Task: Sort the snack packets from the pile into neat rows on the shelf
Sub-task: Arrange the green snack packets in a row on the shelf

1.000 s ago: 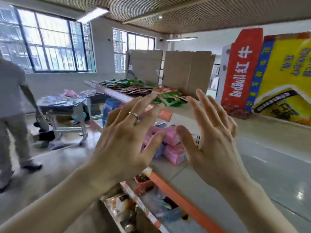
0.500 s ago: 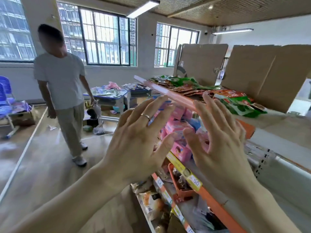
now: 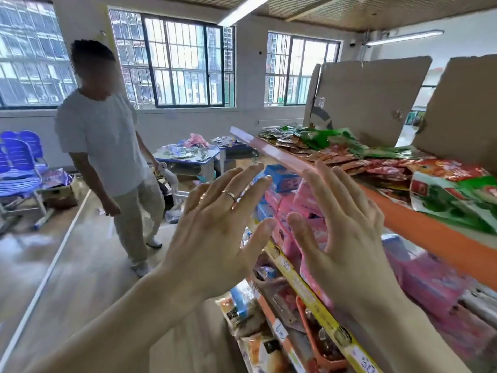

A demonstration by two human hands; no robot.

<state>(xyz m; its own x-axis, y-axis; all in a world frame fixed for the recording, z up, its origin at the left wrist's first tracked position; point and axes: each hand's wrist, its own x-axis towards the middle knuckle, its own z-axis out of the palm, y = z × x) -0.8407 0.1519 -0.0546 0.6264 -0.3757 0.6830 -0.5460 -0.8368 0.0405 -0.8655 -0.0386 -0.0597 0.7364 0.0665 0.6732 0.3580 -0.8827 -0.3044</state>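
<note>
**Inspector:** Position of the hands, left to right.

**Operator:** I note a bystander (image 3: 99, 135) at 10 o'clock, well apart from the work. My left hand (image 3: 215, 232) is spread flat, fingers straight, holding nothing. My right hand (image 3: 347, 238) is just beside it, likewise splayed and empty. The thumbs are near each other but not touching.

**Inspector:** And the goods?

**Operator:** The pile of snack packets (image 3: 336, 154) lies loose on the top shelf (image 3: 430, 238), at 1 to 2 o'clock from the hands, beyond and above the right fingertips. I see no neat rows there yet. The shelf's front edge runs from 11 o'clock at its far end to 4 o'clock at its near end. The pile stretches along that line, backed by cardboard (image 3: 371, 98).

**Inspector:** Which hand leads?

**Operator:** In my judgement, the right. It is nearer the pile, and its fingers overlap the shelf edge in view, though I cannot tell whether they touch it. The left would have to cross toward 2 o'clock.
</note>
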